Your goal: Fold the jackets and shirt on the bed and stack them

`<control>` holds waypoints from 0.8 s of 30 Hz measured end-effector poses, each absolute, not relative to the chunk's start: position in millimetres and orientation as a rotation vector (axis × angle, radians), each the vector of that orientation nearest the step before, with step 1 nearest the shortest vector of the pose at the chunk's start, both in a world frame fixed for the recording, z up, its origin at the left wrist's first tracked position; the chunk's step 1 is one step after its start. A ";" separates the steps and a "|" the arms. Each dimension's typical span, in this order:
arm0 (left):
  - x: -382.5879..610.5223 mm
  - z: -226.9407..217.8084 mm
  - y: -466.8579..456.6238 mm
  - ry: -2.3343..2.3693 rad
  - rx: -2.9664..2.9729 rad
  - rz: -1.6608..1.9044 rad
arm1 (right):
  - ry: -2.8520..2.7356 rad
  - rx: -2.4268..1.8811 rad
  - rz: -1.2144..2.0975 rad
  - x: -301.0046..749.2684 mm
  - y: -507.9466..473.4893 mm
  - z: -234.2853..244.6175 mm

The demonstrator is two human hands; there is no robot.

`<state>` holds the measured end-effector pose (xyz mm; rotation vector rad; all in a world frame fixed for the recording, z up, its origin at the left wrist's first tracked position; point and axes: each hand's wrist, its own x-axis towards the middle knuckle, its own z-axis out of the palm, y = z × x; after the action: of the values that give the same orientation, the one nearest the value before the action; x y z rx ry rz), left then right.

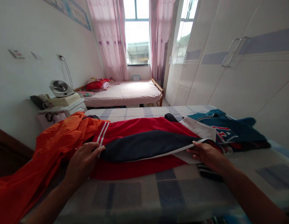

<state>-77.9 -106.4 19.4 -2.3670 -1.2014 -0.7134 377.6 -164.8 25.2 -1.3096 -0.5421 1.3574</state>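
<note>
A red, navy and white jacket (135, 125) lies spread on the bed in front of me. Its navy sleeve (146, 144), edged with white piping, stretches across the red body between my hands. At the cuff end on the left, my left hand (85, 157) pinches the cloth between thumb and fingers. Near the white shoulder part, my right hand (202, 152) grips the sleeve's other end by its white edge. Orange clothing (72, 129) lies beside and under my left forearm. Right of the jacket rests a teal garment (242, 130) with a large letter A.
The checked bedsheet (125, 199) spreads under the clothes. Beyond stands a second bed (130, 93) with folded red cloth (97, 84). A small fan (61, 88) sits on a cabinet at left. White wardrobe doors (205, 77) line the right side.
</note>
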 end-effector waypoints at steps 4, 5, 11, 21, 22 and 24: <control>-86.7 3.5 -117.9 -1.250 -2.340 -0.637 | -0.587 -1.364 1.386 376.6 -170.1 18.8; -86.0 2.4 -118.5 -1.271 -2.301 -0.640 | -0.590 -1.364 1.365 375.4 -169.9 19.0; -84.9 -0.1 -119.6 -1.172 -2.431 -0.505 | -0.789 -1.657 1.299 383.5 -181.4 15.2; -57.1 43.5 -110.8 -1.365 -2.615 -0.948 | -1.748 -1.836 0.187 372.9 -186.5 71.3; -52.7 38.9 -105.9 -1.368 -2.646 -0.882 | -1.828 -1.794 0.069 365.7 -179.6 63.1; -49.3 21.1 -97.4 -1.420 -2.697 -0.667 | -2.003 -1.750 -0.094 355.3 -166.9 35.4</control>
<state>-49.3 -97.4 21.1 -2.6970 -1.4202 -0.6671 355.3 -166.9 35.4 -1.7501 -2.0027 -0.0944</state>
